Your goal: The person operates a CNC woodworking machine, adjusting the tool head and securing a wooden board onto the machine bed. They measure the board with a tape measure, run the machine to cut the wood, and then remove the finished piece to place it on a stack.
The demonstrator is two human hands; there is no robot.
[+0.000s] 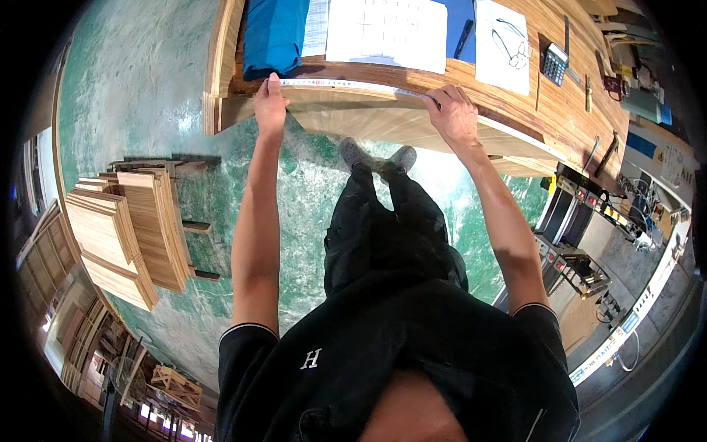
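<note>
A white tape measure (346, 85) stretches along the front edge of the wooden workbench (515, 121). At its left end my left hand (271, 110) is closed on the tape, thumb on top, near a folded blue cloth (274, 37). My right hand (453, 114) grips the other end of the tape with curled fingers; whether a tape case sits inside that hand is hidden. Just behind the tape lies a white sheet with a printed grid (387, 33). Between my hands, a pale wood panel (353, 121) shows below the bench edge.
Eyeglasses (513, 48) rest on a white paper, with a black pen (464, 39) to their left and a calculator (554, 63) to their right. Stacked wooden boards (132, 236) stand on the green floor at left. Machinery (574, 206) is at right.
</note>
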